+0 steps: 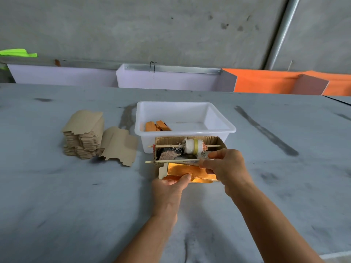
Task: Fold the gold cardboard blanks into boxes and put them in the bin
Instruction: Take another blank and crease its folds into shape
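Cardboard blank (187,172), thin, light, easily creased, lies just before the bin (185,118); left hand (171,184) pinches its near edge, right hand (223,165) grips its far edge

Both forearms extended forward, bare. Left hand (173,184) thumb pinching down; right hand (226,166) fingers curled, knuckles up.

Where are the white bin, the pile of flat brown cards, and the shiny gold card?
white bin (220,128): head view, its right rim.
pile of flat cards (83,133): head view, its top sheet.
gold card (182,168): head view, its shiny middle.
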